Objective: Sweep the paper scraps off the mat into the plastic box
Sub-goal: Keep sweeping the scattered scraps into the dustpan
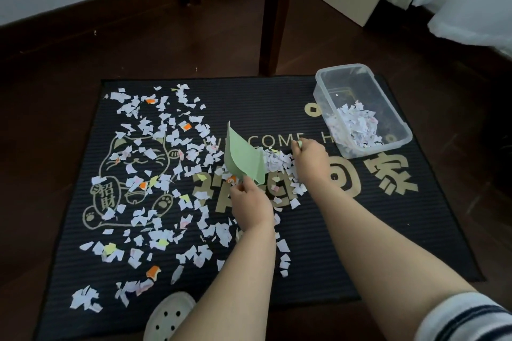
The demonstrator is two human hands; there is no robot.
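- Step in hand: gathering. Left hand [250, 202] grips the lower end of a green scoop [242, 156], held steeply tilted, its edge against a heap [277, 160] of paper scraps.
- Right hand [310, 159] is on the far side of the heap, fingers curled round a small green tool [299, 143], possibly a brush; it is too hidden to name.
- Hands near each other, the heap between them.
- Plastic box [344, 67] sits on the mat [277, 108] at its far right corner, open, some scraps already inside.
- Most loose scraps [176, 137] lie across the mat's left half; task looks well short of half done.
- Next move calls for pushing the heap onto the scoop, levelling it, then carrying it right to the box without spilling.
- Around: chair leg [273, 22] at the mat's far edge, slipper [169, 315] at the near edge. Neither blocks the path to the box.
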